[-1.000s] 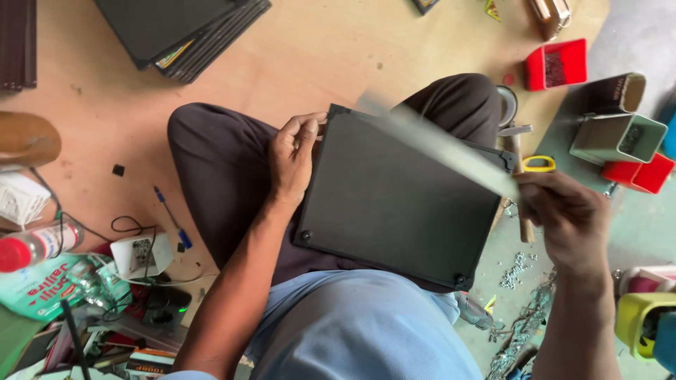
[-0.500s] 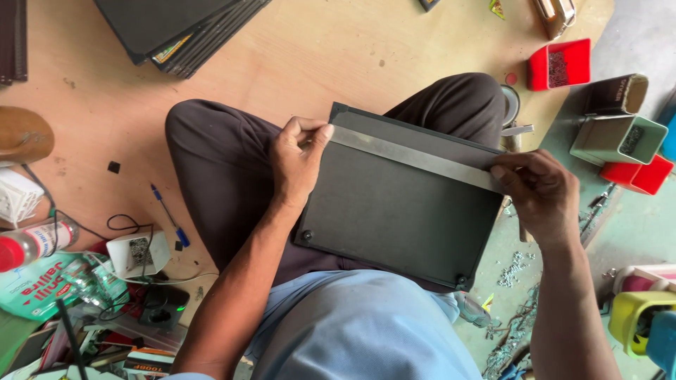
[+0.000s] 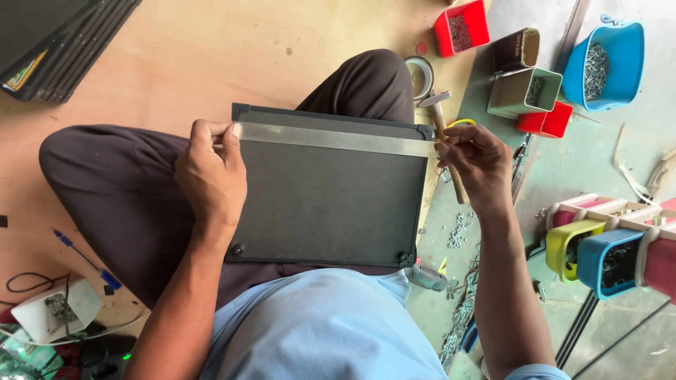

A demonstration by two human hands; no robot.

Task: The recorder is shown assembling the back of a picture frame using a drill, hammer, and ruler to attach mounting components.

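Both hands pinch the metal strip (image 3: 331,138) across the dark panel (image 3: 324,204), left hand (image 3: 211,179) and right hand (image 3: 473,160) each closed on an end.

Hammer (image 3: 446,138) and tape roll (image 3: 421,72) on the floor, red bin (image 3: 462,27), blue tub of nails (image 3: 598,67), blue pen (image 3: 86,259), stacked dark panels (image 3: 53,39) at top left.

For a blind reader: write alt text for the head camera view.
A seated person's left hand and right hand press a metal strip along the top edge of a dark panel on their lap. Bins of screws and a hammer lie nearby.
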